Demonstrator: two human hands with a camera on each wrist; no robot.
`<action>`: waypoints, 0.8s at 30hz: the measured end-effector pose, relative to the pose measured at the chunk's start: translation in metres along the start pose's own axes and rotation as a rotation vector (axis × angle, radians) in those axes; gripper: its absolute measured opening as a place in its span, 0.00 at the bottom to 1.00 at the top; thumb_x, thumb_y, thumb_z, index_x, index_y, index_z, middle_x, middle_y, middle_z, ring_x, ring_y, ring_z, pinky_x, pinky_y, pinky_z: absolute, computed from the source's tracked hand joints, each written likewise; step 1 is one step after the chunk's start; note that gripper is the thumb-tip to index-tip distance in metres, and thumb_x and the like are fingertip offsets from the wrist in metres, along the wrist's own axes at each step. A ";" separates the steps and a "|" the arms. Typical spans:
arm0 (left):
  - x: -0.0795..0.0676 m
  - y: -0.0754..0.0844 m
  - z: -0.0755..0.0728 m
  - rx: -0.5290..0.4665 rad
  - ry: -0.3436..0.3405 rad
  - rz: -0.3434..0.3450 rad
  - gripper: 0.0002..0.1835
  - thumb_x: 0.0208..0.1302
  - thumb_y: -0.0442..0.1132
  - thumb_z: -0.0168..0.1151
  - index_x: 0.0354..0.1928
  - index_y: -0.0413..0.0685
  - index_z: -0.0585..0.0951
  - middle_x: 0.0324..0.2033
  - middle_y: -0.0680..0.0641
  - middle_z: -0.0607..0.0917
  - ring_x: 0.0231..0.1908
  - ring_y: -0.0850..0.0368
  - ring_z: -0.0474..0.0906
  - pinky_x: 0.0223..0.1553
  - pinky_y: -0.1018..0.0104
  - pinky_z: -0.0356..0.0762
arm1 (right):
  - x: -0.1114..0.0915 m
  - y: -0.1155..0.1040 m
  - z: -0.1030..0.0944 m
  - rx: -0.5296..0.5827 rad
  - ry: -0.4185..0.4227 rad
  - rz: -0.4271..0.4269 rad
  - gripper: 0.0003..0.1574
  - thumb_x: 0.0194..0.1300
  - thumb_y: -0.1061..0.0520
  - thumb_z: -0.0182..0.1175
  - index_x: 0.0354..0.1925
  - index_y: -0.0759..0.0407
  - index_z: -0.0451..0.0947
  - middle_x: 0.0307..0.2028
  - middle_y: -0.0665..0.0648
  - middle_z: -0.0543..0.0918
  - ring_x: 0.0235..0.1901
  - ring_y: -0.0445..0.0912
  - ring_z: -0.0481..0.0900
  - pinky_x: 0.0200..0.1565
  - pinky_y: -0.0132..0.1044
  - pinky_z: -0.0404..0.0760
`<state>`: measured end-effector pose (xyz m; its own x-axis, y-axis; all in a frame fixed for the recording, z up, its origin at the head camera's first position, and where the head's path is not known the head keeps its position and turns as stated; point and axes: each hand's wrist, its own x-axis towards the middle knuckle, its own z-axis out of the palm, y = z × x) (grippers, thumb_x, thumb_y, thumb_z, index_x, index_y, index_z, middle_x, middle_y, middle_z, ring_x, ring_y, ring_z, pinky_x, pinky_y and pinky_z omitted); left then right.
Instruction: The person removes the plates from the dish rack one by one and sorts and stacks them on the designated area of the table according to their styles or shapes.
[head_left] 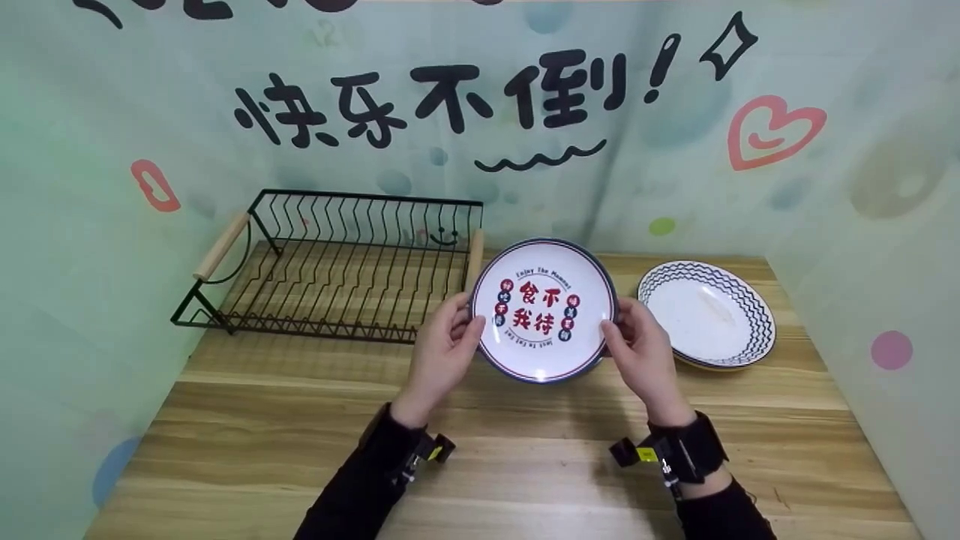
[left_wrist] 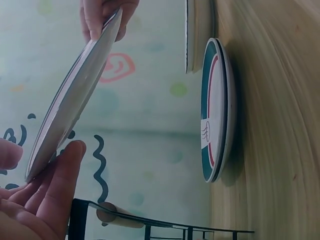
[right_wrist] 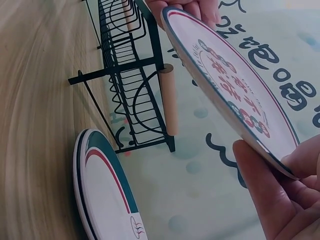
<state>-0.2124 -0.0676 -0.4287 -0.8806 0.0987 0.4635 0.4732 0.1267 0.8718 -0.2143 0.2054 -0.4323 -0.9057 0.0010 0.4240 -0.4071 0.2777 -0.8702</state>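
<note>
A round white plate (head_left: 544,356) with a blue rim, red characters and small lettering is held above the table, its printed face tilted toward the head camera. My left hand (head_left: 442,349) grips its left edge, thumb on the face and fingers behind. At the opposite edge, my right hand (head_left: 646,352) pinches it the same way. Both wrist views show the plate raised off the wood. Below it, a small stack of plates (left_wrist: 216,110) with teal and red bands lies on the table; the held plate mostly hides this stack in the head view.
A black wire dish rack (head_left: 375,196) with wooden handles (head_left: 223,247) stands at the back left, its slots holding nothing. On the right sits a white dish (head_left: 705,322) with a dark wavy-patterned rim. A printed cloth backdrop (head_left: 540,202) rises behind the wooden table (head_left: 262,435).
</note>
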 end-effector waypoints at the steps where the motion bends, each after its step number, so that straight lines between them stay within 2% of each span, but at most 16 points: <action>1: -0.001 0.001 -0.001 0.015 -0.004 0.001 0.22 0.69 0.30 0.58 0.61 0.27 0.70 0.49 0.32 0.83 0.48 0.44 0.82 0.48 0.64 0.82 | 0.000 0.000 0.000 0.003 0.002 0.004 0.16 0.68 0.71 0.56 0.53 0.75 0.72 0.37 0.67 0.82 0.32 0.42 0.81 0.30 0.33 0.85; 5: -0.003 0.003 -0.007 0.060 -0.009 -0.008 0.23 0.69 0.32 0.58 0.63 0.28 0.69 0.49 0.35 0.83 0.46 0.47 0.82 0.47 0.64 0.82 | 0.000 -0.001 -0.001 0.006 0.007 0.014 0.16 0.68 0.71 0.56 0.53 0.75 0.72 0.37 0.67 0.82 0.32 0.43 0.81 0.31 0.34 0.85; 10: -0.004 0.007 -0.015 0.047 -0.007 -0.040 0.24 0.69 0.32 0.58 0.64 0.30 0.69 0.53 0.36 0.81 0.47 0.47 0.82 0.45 0.62 0.84 | 0.000 0.000 -0.004 -0.020 0.014 0.026 0.17 0.68 0.70 0.57 0.54 0.75 0.72 0.38 0.67 0.83 0.33 0.42 0.80 0.33 0.31 0.84; 18: -0.005 0.010 -0.027 0.147 0.021 0.014 0.23 0.68 0.32 0.59 0.63 0.33 0.70 0.53 0.39 0.82 0.48 0.50 0.82 0.46 0.65 0.82 | 0.003 0.006 -0.007 -0.030 0.014 0.098 0.19 0.69 0.69 0.56 0.57 0.75 0.70 0.41 0.69 0.82 0.33 0.41 0.80 0.31 0.31 0.84; 24: -0.008 0.010 -0.036 0.196 0.027 0.015 0.23 0.70 0.34 0.59 0.63 0.33 0.70 0.54 0.39 0.82 0.49 0.50 0.81 0.49 0.62 0.81 | 0.004 0.010 -0.009 -0.034 0.004 0.141 0.18 0.70 0.69 0.55 0.56 0.74 0.71 0.40 0.70 0.81 0.32 0.40 0.80 0.32 0.31 0.85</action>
<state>-0.2017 -0.1024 -0.4184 -0.8724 0.0760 0.4829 0.4804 0.3157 0.8182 -0.2213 0.2171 -0.4365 -0.9532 0.0463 0.2989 -0.2712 0.3068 -0.9123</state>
